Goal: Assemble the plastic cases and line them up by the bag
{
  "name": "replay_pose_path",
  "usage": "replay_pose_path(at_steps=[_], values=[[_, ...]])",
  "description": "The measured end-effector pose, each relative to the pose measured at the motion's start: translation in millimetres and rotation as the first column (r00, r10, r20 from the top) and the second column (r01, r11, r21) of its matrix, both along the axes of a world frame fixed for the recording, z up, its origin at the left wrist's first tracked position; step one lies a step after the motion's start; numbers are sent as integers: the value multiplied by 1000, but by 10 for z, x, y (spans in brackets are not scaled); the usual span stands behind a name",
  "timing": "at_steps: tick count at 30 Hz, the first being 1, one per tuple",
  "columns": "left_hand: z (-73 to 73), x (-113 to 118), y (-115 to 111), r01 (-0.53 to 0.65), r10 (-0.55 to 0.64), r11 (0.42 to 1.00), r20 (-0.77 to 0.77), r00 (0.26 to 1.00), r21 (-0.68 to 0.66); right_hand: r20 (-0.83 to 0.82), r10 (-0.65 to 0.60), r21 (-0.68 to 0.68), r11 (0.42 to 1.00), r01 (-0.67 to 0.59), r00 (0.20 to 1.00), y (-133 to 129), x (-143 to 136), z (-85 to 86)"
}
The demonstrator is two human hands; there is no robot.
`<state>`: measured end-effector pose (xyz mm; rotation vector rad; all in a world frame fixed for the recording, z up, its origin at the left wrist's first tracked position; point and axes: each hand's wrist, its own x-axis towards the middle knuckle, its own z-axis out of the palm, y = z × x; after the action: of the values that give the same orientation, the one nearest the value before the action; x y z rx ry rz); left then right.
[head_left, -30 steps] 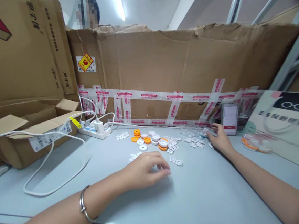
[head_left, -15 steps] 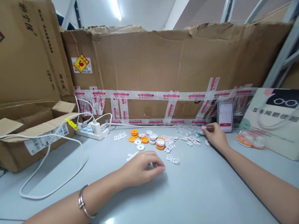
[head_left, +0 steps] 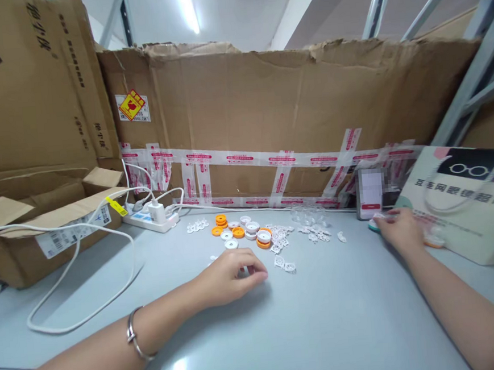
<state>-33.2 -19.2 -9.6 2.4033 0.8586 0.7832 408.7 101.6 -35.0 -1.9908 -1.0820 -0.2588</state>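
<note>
My right hand (head_left: 402,232) is at the right, beside the phone, its fingers closed on a small round piece with a teal base and a clear top (head_left: 374,225). Just beyond its wrist, orange-based clear-topped pieces (head_left: 435,238) are partly hidden by the hand. My left hand (head_left: 232,274) rests on the table, fingers loosely curled and thumb close to them, with nothing visible between the tips. Near it lie white rings (head_left: 231,244), orange rings (head_left: 238,232) and white lacy flat parts (head_left: 284,264). A larger heap of white flat parts (head_left: 280,236) is farther back.
Clear plastic domes (head_left: 309,215) lie near the cardboard wall (head_left: 241,105). A phone (head_left: 370,195) leans upright at the back right, next to a paper bag (head_left: 462,208). At left are an open carton (head_left: 66,222), a power strip (head_left: 158,219) and a looping white cable (head_left: 87,326).
My right hand has moved right, carrying the teal-based piece from near the clear domes to the front of the phone and bag. My left hand has stayed almost in place.
</note>
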Motion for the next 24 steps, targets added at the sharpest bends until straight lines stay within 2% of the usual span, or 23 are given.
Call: replay_pose_path(at_steps=[5, 8, 10, 13, 15, 17, 19, 21, 23, 24], values=[[-9, 3, 4, -3, 3, 1000, -1, 1000, -13, 44, 35, 69, 997, -38, 998, 20, -42, -54], [-2, 9, 0, -9, 9, 1000, 6, 1000, -13, 87, 57, 154, 986, -70, 995, -46, -166, 29], [20, -1, 17, -52, 52, 999, 48, 997, -4, 127, 71, 235, 967, -99, 989, -97, -319, 139], [78, -73, 108, -223, 216, 975, 197, 956, 15, 209, 176, 317, 918, -237, 962, -167, -652, 311], [124, -167, 216, -369, 343, 929, 317, 884, 24, 252, 303, 306, 876, -373, 919, -224, -911, 382], [164, -290, 345, -494, 447, 869, 394, 803, 20, 285, 461, 250, 810, -530, 840, -298, -1163, 411], [192, -429, 478, -576, 545, 816, 275, 792, 40, 297, 583, 212, 732, -648, 756, -379, -1378, 410], [202, -580, 607, -599, 593, 798, 93, 800, 69, 278, 685, 193, 647, -737, 674, -451, -1539, 393], [193, -747, 729, -616, 618, 783, 4, 786, 87, 238, 743, 163, 604, -780, 625, -499, -1641, 366], [183, -836, 787, -631, 637, 769, -33, 770, 100, 211, 756, 148, 602, -785, 619, -513, -1673, 352]])
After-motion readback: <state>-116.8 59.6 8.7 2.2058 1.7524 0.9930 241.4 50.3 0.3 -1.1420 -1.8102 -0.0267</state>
